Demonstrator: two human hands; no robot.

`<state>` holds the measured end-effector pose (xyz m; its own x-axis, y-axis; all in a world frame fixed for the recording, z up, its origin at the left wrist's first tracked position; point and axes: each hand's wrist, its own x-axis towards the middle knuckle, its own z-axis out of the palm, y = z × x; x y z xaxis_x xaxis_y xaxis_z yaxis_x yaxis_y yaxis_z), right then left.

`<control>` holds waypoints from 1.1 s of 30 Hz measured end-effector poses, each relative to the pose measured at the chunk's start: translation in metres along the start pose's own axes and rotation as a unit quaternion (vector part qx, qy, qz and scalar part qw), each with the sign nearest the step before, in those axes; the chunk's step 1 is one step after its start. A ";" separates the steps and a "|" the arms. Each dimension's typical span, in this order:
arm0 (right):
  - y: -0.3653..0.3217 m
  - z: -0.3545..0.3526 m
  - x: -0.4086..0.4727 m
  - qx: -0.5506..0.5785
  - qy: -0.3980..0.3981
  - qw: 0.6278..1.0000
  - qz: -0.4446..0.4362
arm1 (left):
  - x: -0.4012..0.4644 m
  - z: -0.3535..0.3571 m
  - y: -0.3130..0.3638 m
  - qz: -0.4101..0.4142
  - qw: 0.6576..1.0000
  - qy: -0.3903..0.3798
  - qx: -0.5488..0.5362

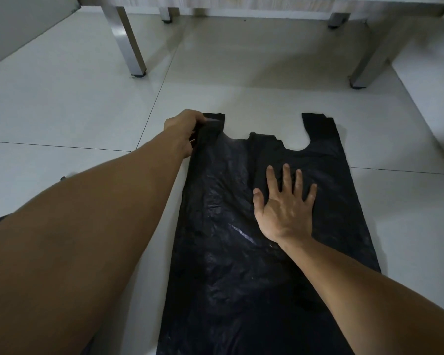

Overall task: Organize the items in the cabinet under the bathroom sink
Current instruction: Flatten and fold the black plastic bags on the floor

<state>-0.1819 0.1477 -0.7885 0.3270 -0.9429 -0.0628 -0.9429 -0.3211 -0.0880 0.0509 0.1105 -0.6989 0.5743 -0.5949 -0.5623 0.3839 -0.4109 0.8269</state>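
A black plastic carrier bag (223, 252) lies spread flat on the white tiled floor, its two handle loops pointing away from me. My left hand (183, 130) grips the left handle loop at the bag's far left corner, fingers curled round the plastic. My right hand (285, 203) presses flat on the bag's upper middle with its fingers straight and spread. The right handle loop (318, 126) lies free on the tile.
The cabinet's underside spans the top of the view on metal legs: a near left leg (128, 39), a near right leg (372, 52) and two further back. The white tile floor (75, 98) stretches around the bag. A wall edge runs along the right.
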 end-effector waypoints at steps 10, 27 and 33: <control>0.000 0.001 0.000 0.000 0.008 1.000 -0.001 | 0.003 0.000 0.003 -0.021 0.997 -0.068 -0.036; -0.001 0.000 0.000 0.006 0.010 1.000 0.001 | 0.015 0.000 -0.016 0.148 0.962 0.040 0.225; 0.000 0.001 0.000 0.006 0.008 1.000 0.000 | 0.021 0.015 -0.014 0.074 0.976 0.037 0.201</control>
<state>-0.1816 0.1475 -0.7898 0.3255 -0.9444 -0.0466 -0.9421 -0.3198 -0.1008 0.0467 0.0933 -0.7223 0.6589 -0.6228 -0.4219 -0.0138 -0.5708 0.8210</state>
